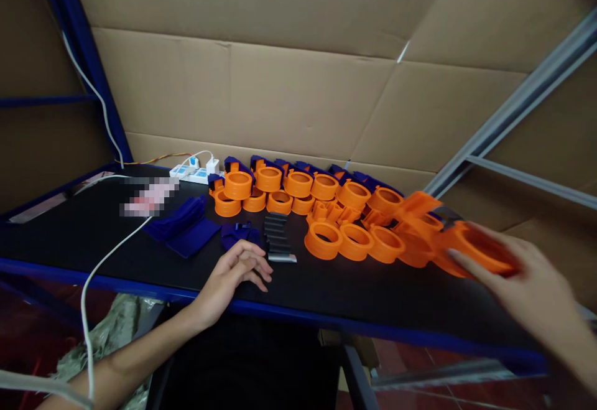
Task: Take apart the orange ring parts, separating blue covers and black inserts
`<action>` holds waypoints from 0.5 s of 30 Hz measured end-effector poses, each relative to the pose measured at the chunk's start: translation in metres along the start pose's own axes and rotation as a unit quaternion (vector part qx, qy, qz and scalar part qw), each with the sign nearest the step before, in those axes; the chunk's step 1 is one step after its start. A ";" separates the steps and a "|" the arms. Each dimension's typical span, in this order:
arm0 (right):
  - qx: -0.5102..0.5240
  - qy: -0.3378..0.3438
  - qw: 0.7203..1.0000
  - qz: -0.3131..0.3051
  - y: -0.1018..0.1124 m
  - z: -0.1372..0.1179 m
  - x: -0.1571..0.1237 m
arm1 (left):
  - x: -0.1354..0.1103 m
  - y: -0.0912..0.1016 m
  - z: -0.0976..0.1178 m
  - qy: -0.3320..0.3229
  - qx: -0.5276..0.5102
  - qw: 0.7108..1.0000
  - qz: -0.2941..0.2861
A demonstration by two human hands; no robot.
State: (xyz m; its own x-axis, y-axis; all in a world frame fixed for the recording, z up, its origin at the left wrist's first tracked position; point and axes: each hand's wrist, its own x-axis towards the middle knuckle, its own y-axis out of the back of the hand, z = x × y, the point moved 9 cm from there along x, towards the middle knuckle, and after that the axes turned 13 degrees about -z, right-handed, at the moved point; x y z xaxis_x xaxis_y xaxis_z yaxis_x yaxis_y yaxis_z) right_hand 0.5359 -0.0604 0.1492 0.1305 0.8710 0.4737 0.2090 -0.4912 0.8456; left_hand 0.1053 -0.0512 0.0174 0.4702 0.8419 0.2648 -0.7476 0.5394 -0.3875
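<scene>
My left hand (239,268) rests on the black table (354,295), fingers loosely curled and holding nothing, just left of a row of small black parts (278,239). My right hand (522,288) is blurred at the right and grips an orange ring-shaped plastic part (480,254) above the table's right end. Several orange rings (354,241) lie in rows across the middle, many with blue pieces attached at the back (268,177).
Flat blue pieces (184,226) lie left of my left hand. A white power strip (196,172) sits at the back left, its white cable (100,264) running off the front edge. Cardboard walls (280,86) enclose the table; a metal rail (522,102) slants at right.
</scene>
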 end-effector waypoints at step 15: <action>-0.064 0.014 0.995 -0.070 -0.092 -0.169 0.007 | 0.000 0.001 -0.004 0.002 0.007 1.000 -0.019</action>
State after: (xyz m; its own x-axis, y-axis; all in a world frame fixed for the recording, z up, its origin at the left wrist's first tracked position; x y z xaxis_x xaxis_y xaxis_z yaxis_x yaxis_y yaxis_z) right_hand 0.3535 -0.0078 0.1166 0.0802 0.9320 0.3535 0.0982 -0.3603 0.9276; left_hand 0.1065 -0.0501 0.0133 0.5004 0.8204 0.2767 -0.7355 0.5715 -0.3639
